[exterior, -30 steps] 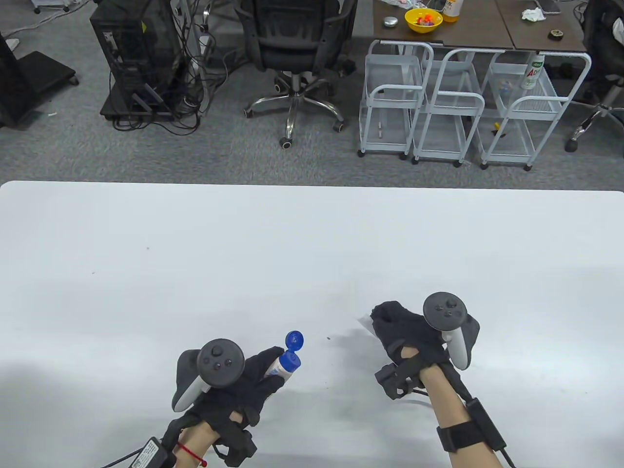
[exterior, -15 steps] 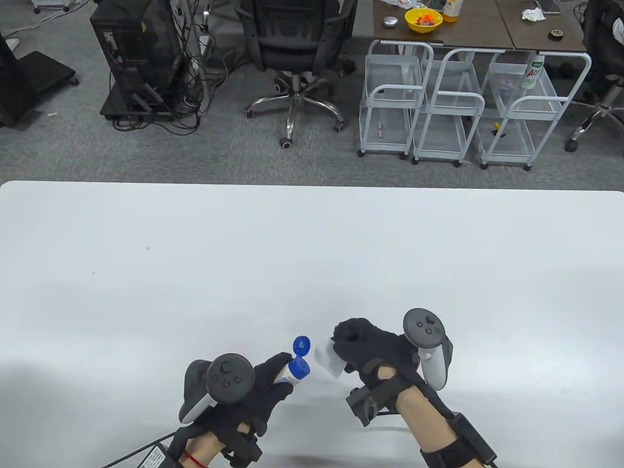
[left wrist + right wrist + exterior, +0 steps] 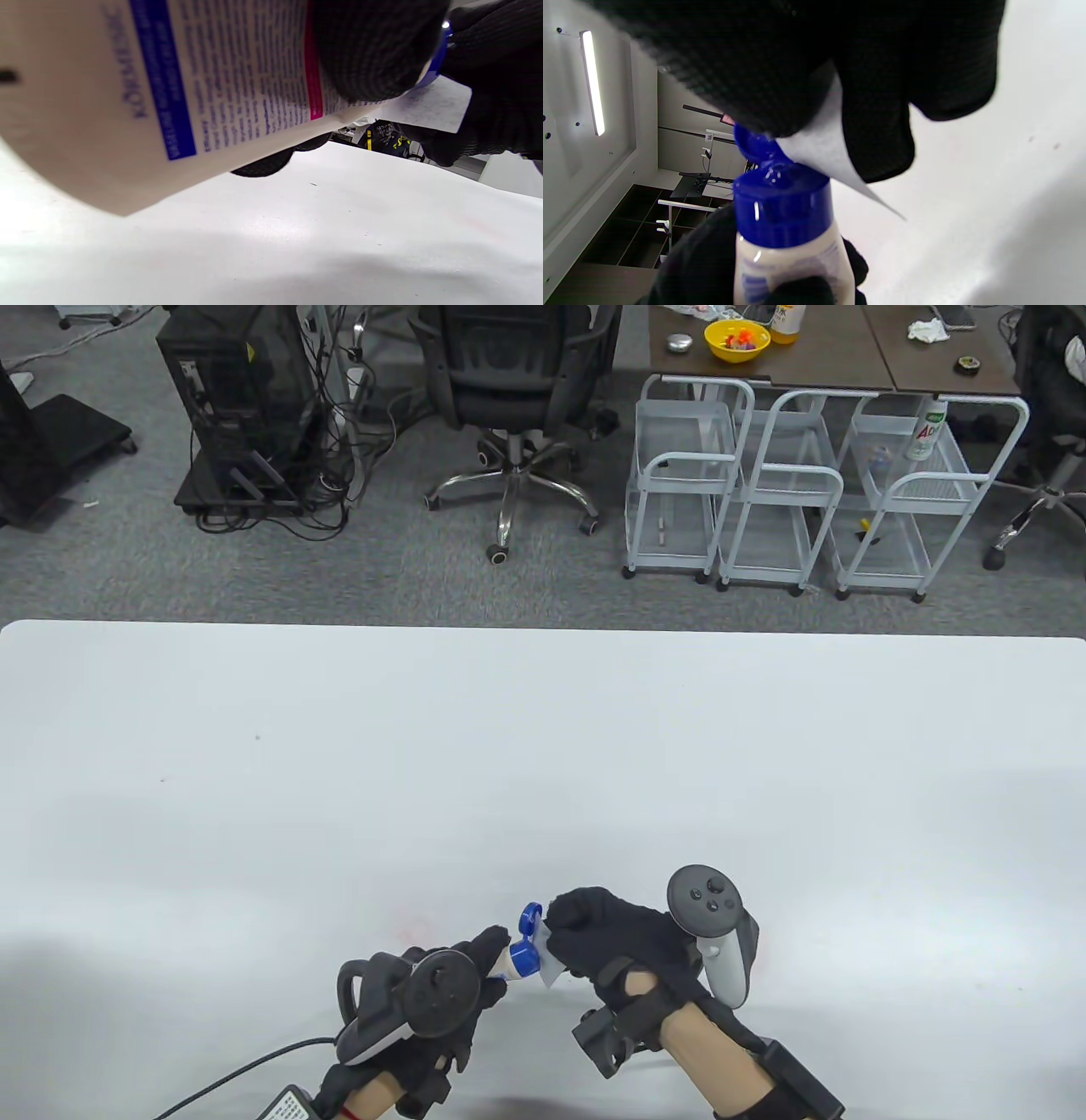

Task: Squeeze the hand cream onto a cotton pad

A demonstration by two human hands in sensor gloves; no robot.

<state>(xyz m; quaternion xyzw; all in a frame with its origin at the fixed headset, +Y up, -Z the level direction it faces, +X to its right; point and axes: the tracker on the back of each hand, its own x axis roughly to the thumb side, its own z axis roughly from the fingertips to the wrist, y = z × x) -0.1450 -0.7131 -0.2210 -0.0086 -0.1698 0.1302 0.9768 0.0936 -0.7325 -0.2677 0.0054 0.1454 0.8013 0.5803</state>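
Observation:
My left hand (image 3: 462, 984) grips a white hand cream tube (image 3: 512, 961) with a blue flip cap (image 3: 528, 952) that stands open. The tube's printed body fills the left wrist view (image 3: 169, 93). My right hand (image 3: 607, 937) pinches a white cotton pad (image 3: 551, 969) and holds it right against the tube's blue nozzle. In the right wrist view the pad (image 3: 825, 156) lies over the cap (image 3: 780, 203), held between my gloved fingers (image 3: 878, 127). Both hands are above the table's near edge.
The white table (image 3: 543, 746) stretches far ahead and to both sides. Beyond its far edge stand an office chair (image 3: 513, 398), white wire carts (image 3: 797, 492) and a computer tower (image 3: 242, 398).
My right hand has moved left and nearer with the cotton pad until it meets the tube's nozzle. My left hand has drawn the tube slightly nearer and tilted it toward the pad.

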